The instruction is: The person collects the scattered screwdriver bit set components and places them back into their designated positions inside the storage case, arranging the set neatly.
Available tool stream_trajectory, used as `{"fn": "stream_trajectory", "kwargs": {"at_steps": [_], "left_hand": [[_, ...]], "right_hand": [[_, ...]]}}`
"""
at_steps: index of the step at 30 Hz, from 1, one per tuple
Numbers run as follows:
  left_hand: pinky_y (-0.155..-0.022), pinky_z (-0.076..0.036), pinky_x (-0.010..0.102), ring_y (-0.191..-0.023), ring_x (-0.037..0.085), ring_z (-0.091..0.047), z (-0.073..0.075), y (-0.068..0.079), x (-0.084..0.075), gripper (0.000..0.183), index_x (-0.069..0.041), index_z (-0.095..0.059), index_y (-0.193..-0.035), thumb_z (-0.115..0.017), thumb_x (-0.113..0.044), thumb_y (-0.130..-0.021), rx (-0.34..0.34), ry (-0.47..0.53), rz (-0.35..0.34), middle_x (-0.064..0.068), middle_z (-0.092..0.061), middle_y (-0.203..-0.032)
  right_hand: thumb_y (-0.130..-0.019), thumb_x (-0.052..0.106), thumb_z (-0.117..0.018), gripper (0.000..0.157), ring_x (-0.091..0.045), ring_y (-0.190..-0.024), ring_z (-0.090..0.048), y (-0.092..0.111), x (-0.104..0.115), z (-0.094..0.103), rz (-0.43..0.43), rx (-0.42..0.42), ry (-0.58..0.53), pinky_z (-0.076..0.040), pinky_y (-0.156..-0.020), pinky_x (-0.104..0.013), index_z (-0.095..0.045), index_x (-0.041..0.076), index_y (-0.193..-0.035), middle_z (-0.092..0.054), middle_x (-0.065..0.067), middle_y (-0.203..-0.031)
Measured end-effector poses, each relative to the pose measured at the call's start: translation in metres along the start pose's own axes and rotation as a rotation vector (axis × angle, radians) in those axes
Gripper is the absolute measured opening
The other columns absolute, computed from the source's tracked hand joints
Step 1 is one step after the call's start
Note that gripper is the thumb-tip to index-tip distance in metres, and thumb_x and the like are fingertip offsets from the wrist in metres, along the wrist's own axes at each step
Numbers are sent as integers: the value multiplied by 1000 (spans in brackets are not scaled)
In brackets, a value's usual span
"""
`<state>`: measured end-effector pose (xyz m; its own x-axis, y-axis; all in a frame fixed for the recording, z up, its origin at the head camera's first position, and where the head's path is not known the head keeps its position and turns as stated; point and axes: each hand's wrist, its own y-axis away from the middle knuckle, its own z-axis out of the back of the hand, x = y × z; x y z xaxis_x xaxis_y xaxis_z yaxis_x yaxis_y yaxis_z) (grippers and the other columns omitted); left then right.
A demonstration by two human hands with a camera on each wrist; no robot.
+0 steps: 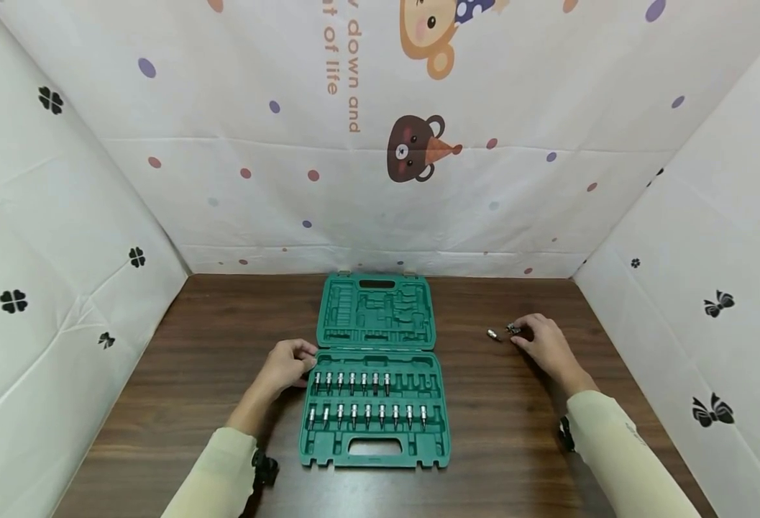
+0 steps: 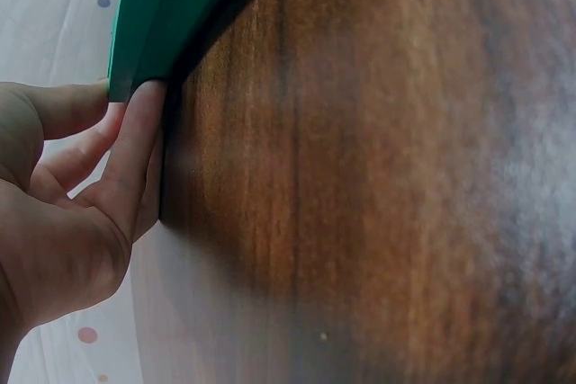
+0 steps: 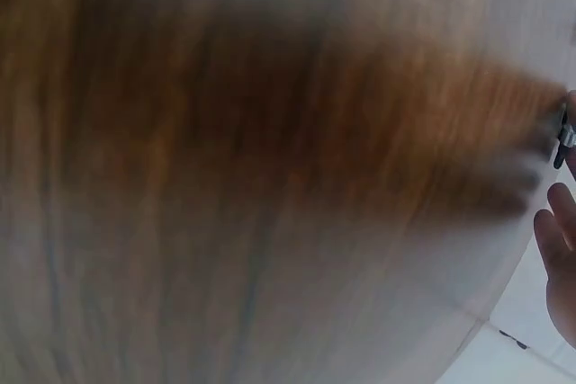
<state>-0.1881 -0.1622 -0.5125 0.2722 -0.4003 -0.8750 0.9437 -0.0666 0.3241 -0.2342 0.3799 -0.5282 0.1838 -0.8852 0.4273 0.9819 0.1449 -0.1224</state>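
Note:
A green socket-bit case (image 1: 374, 444) lies unfolded on the table, with two rows of silver bit sockets with dark tips (image 1: 368, 414) in its near half. At the case's left side my left hand (image 1: 289, 363) grips the edge. The left wrist view shows the thumb (image 2: 76, 110) and fingers around the green case edge (image 2: 166, 15). Off to the right, the fingertips of my right hand (image 1: 543, 344) pinch a small bit socket (image 1: 513, 329) low over the table. Another bit socket (image 1: 493, 334) lies just left of it. Most of the right hand is outside the right wrist view.
The case's lid (image 1: 376, 311) lies open toward the back, with moulded recesses and a handle slot. Behind the brown wooden table (image 1: 237, 309) hangs a white printed backdrop (image 1: 354, 208), and similar patterned sheets (image 1: 684, 288) stand on both sides.

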Motion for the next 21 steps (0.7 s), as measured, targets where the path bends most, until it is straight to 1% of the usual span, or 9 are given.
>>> {"fn": "stream_trajectory", "kwargs": {"at_steps": [14, 21], "left_hand": [[-67, -63, 39, -86, 24, -65, 0, 0, 0, 16, 1, -68, -115, -60, -1, -101, 1, 9, 9, 16, -63, -102], [-67, -64, 39, -86, 24, -66, -1, -1, 2, 16, 3, -68, -115, -61, 1, -101, 5, 26, 0, 16, -63, -99]], "right_hand": [[-95, 10, -74, 20, -48, -114, -57, 0, 2, -3, -7, -4, 36, -45, -98, -65, -69, 0, -111, -65, -26, -120], [-98, 12, -71, 16, -39, -103, -61, 0, 2, -7, -19, 9, 57, -50, -89, -59, -70, 1, -108, -64, -22, -113]]}}
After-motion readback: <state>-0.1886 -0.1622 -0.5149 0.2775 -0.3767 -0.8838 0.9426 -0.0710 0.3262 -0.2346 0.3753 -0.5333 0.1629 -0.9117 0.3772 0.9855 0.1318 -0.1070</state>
